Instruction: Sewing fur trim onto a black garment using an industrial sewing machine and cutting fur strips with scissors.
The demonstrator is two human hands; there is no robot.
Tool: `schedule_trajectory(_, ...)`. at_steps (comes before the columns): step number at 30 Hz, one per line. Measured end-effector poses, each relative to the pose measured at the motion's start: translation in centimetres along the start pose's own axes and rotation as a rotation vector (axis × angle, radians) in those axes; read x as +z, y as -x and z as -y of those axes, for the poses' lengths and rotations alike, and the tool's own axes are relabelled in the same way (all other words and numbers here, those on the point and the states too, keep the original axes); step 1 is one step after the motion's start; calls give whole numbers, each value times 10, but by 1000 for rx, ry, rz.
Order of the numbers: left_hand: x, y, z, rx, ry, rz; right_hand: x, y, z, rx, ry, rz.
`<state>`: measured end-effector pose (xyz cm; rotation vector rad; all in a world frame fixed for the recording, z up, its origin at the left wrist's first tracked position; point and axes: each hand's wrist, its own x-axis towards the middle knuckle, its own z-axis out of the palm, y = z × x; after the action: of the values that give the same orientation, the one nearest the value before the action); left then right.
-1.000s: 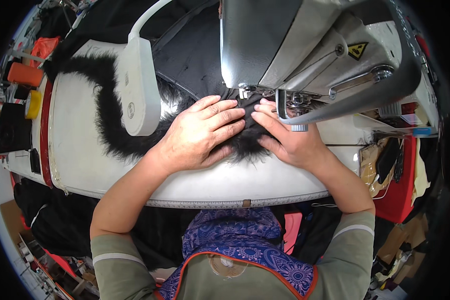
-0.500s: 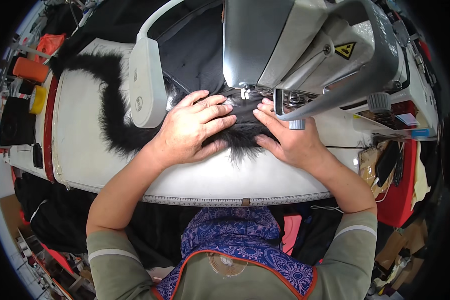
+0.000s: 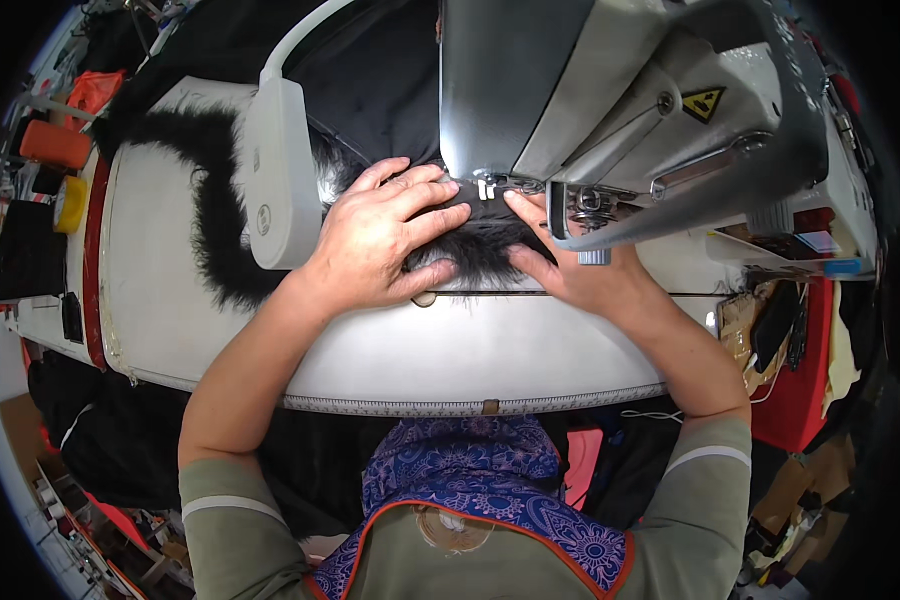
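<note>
My left hand (image 3: 380, 245) rests palm-down, fingers apart, on dark fabric (image 3: 380, 110) and the black fur trim (image 3: 217, 235), just left of the sewing machine's presser foot (image 3: 487, 189). My right hand (image 3: 580, 277) also lies on the fabric and fur, its index finger stretched toward the foot and its back partly hidden by the machine's metal guard (image 3: 630, 233). The fur runs in a bend across the left of the white machine table (image 3: 440, 355). The sewing machine head (image 3: 515, 80) stands above my fingertips.
A white lamp (image 3: 276, 180) hangs over the left. Along the left edge are an orange container (image 3: 55, 142), a yellow tape roll (image 3: 69, 203) and a black object (image 3: 28, 250). At right are a red bin (image 3: 792, 390) and assorted items.
Both hands have slid away from the front edge toward the machine head, carrying the fabric and fur with them, so more table and a seam line show below my hands.
</note>
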<state>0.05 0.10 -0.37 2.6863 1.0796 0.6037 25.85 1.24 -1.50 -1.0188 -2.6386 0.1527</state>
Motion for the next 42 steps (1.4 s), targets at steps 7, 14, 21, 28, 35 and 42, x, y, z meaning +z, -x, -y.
schedule_trajectory(7,3,-1,0,-6,13,-37,-5,-1,5,19,4,-34)
schedule_trajectory(14,0,-2,1,40,-9,-61,-3,-3,4,-5,-96,-111)
schedule_trajectory(21,0,-3,1,48,36,-50,0,-3,1,35,-34,-100)
schedule_trajectory(28,3,-2,3,79,61,-84,-1,-3,3,29,-26,-124)
schedule_trajectory(35,-1,-3,0,107,9,-97,-7,-2,3,-5,-16,-131)
schedule_trajectory(42,-1,-2,-4,195,77,-116,-12,5,6,-55,-64,-102)
